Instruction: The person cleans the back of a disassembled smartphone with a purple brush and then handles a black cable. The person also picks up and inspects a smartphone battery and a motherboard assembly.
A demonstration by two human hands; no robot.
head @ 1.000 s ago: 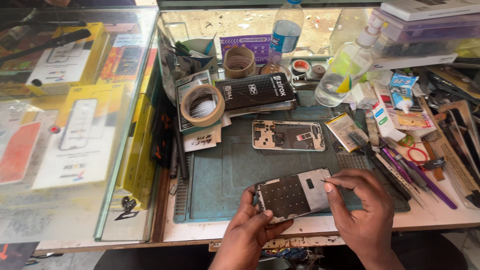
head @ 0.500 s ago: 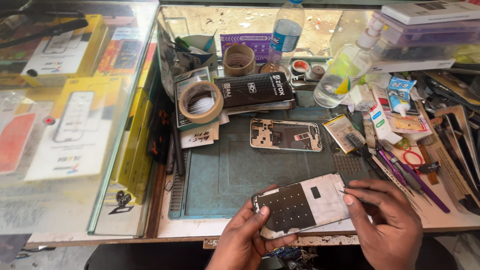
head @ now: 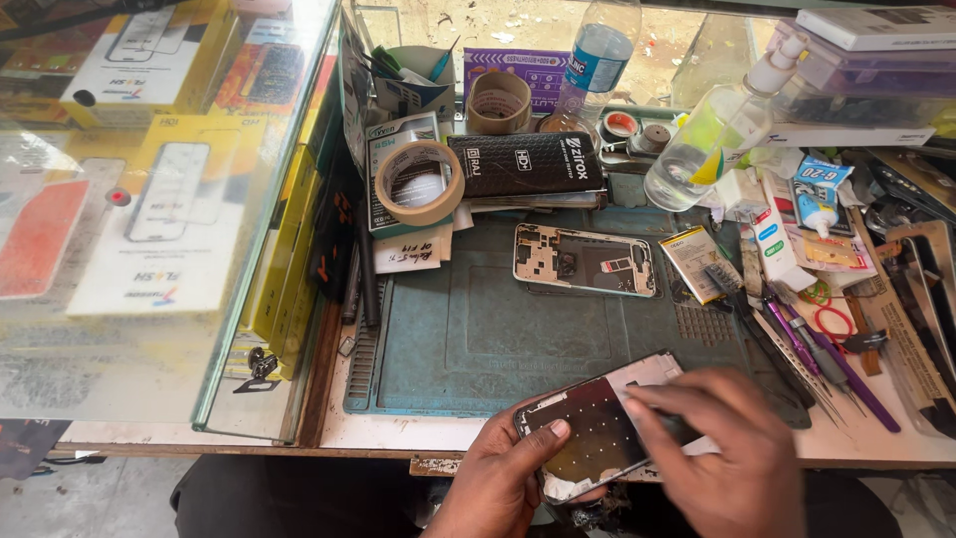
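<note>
**Bench inspection: opened phone held at the near edge of the mat**

Desk: a worn wooden surface crowded with tools and packets. The teal work mat lies at its centre and serves as the landmark below.

Glass display case: stands left of the mat, with yellow and white phone boxes inside.

Clear spray bottle: lies tilted beyond the mat's far right corner. A water bottle stands beyond the far edge.

Black flat box: rests at the mat's far edge, on a stack of packets.

Phone frame: a stripped shell lying flat on the far half of the mat, untouched.

Opened phone: at the mat's near edge, overhanging the front of the desk, dark inner plate facing up, tilted.

Right hand: lies over the right end of the opened phone, fingers curled onto it. The hand is blurred; I cannot tell whether its grip pinches a tool.

Left hand: grip clamped on the left end of the opened phone, thumb across the top face, fingers beneath.

Tape roll: tan, lying flat at the mat's far left corner.

Purple tweezers: lie just off the mat's right edge among other tools
</note>
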